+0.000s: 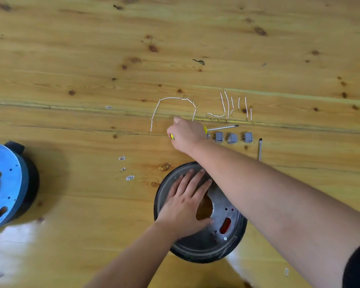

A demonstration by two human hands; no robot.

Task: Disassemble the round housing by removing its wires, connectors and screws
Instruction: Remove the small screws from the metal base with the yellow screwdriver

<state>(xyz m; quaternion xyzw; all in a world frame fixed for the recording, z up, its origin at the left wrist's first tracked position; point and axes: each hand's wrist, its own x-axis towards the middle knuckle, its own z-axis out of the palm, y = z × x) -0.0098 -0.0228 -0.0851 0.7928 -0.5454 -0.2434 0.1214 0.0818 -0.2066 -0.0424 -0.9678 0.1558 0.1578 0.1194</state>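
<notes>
Two round parts are seen on the wooden surface (71,48): far to the left of the round housing (202,242) a blue disc (4,183) is propped on a dark part, and small paper labels (130,177) are scattered between the two. The housing, near the lower middle, is pressed flat by the left hand (185,202) with fingers straight, so that grip is spread open. No contents can be made out through its central opening; one cross-head screw (225,238) is left in its plate. Beyond the housing, the right hand (186,135) is closed around the yellow handle of a screwdriver (222,128). Right of that hand, removed white wires (227,107) and grey connectors (232,138) are laid in rows, with a thin flat tool (260,148) beside them. As a judgement, the rows could be swept aside by the forearm, or the driver tip could slip from the screw if the housing is not held steady.
</notes>
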